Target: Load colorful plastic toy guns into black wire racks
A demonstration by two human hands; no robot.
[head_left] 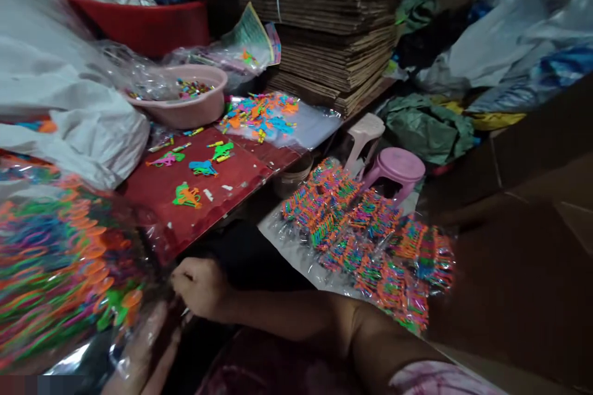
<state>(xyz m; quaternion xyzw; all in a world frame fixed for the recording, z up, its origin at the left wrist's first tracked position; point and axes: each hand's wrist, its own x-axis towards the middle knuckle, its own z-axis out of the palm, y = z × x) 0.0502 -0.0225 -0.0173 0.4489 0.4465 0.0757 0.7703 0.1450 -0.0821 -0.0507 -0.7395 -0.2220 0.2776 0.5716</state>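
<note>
The clear bag of plastic toys [69, 253] is blurred and cut off at the left; the left hand [147, 339] is blurred, so its grip cannot be told. The right forearm [287, 311] is extended leftward, the right hand [201, 287] curled into a fist beside the bag, anything pinched being indistinct.

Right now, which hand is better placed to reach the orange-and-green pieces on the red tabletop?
Probably the right hand: it appears nearer those orange-and-green pieces, while the left hand sits lower, by the filled clear bag.
</note>
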